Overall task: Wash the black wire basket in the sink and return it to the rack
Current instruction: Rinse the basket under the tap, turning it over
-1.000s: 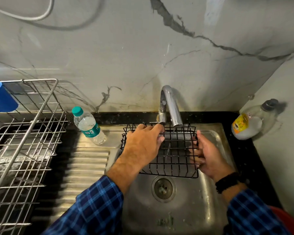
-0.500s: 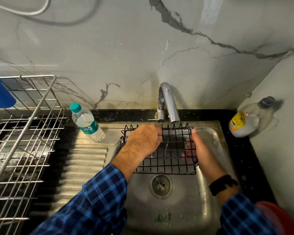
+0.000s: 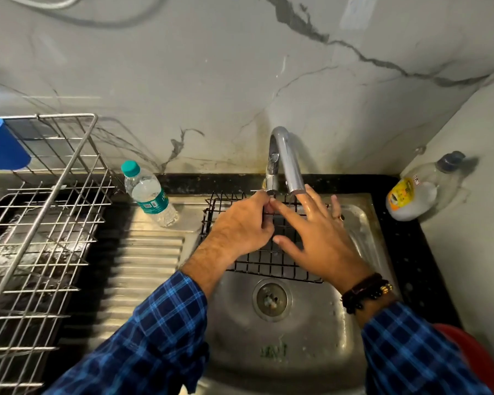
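Mid-wash, apparently: clutching the black wire basket point(image 3: 268, 263) below the tap point(image 3: 287, 158) with curled left hand point(image 3: 240, 226), right hand point(image 3: 320, 238) spread flat alongside. Next needs thorough rinsing under the tap.

Left hand point(image 3: 241, 226) fingers curled, right hand point(image 3: 321, 240) flat, fingers spread

Clothing and wristwear, both arms.
Blue-and-navy plaid long sleeves noted: left sleeve point(image 3: 154, 337), right sleeve point(image 3: 411, 354). Dark beaded bracelets point(image 3: 364, 292) with a few gold beads at right wrist. Small ring point(image 3: 340, 216) on right hand point(image 3: 320, 243); detail unclear.
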